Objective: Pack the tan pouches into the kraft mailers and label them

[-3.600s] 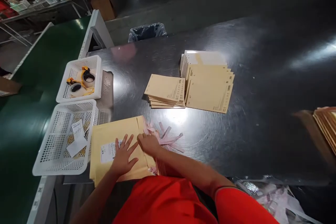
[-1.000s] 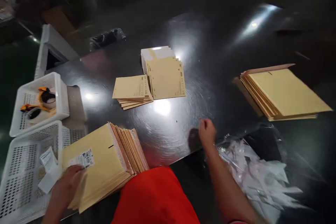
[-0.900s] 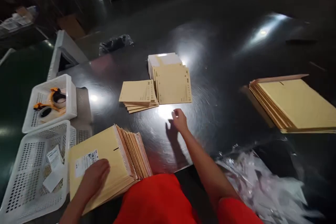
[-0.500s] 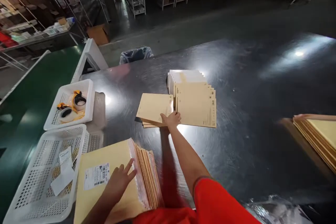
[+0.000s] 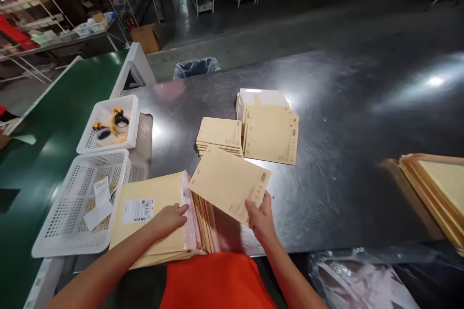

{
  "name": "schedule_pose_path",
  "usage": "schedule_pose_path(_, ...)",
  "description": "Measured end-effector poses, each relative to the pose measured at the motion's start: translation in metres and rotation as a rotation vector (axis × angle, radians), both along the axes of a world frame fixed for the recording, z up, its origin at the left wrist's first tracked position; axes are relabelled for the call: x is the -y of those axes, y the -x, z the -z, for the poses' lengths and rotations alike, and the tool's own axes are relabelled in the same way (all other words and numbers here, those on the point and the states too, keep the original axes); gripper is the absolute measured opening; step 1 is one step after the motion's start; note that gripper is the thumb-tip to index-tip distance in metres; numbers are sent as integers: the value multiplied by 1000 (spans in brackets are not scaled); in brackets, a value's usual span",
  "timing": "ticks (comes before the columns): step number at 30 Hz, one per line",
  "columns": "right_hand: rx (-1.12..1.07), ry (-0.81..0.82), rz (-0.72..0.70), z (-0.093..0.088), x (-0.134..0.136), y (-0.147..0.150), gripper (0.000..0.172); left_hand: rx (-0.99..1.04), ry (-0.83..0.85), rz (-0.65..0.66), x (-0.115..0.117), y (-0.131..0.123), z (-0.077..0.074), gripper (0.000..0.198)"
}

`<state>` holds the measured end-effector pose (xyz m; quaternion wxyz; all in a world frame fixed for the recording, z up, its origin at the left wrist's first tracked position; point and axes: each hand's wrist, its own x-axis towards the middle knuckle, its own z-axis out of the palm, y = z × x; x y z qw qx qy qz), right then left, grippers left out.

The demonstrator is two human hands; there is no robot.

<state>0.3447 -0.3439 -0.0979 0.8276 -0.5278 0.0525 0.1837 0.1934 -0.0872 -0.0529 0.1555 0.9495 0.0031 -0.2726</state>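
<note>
My right hand [image 5: 261, 217] grips the lower right corner of a flat tan packet [image 5: 228, 181] with a barcode on one end. The packet is tilted over the table, and its left corner is close to the mouth of the padded envelope [image 5: 159, 193]. That envelope has a white shipping label and a bubble-lined mouth, and lies on top of a stack. My left hand [image 5: 172, 222] rests on the envelope, fingers stretched out at the bubble lining. Beyond the held packet are a smaller stack of tan packets [image 5: 221, 130] and a larger fanned stack [image 5: 271, 133].
To the left stand a white basket with tape dispensers [image 5: 132, 123] and another basket with paper slips [image 5: 47, 224], beside a green conveyor belt [image 5: 72, 91]. More envelopes [image 5: 442, 183] lie at the right. Clear plastic [image 5: 362, 275] is at the near edge, a lined bin [image 5: 195, 66] beyond the table.
My right hand has come back from the packet stacks toward me with one tan packet. My left hand stays on the envelope, its fingers closer together. The view has shifted slightly.
</note>
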Motion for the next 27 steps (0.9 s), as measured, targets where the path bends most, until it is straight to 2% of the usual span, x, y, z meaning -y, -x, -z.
schedule_pose_path(4, 51, 44, -145, -2, -16, 6, 68, 10, -39, -28, 1, -1, 2, 27)
schedule_pose_path(11, 65, 185, -273, 7, 1, 4, 65, 72, -40, -5, -5, 16, 3, 19)
schedule_pose_path(14, 87, 195, -275, 4, 6, -2, 65, 100, -49, 51, -9, 17, -3, 11)
schedule_pose_path(16, 95, 200, -258, -1, 10, -9, 68, 139, -69, 74, -9, 14, -9, 14)
schedule_pose_path(19, 71, 187, -314, -10, 16, -18, 74, 183, -108, 87, -6, 9, -14, 20)
schedule_pose_path(21, 51, 168, -343, -16, 17, -21, 75, 176, -125, 99, -2, 5, -13, 20)
schedule_pose_path(25, 45, 152, -250, -23, 10, -18, 71, 164, -140, 111, 5, 1, -6, 22)
schedule_pose_path(27, 96, 162, -275, -24, 7, -13, 67, 172, -131, 116, 8, 0, -5, 23)
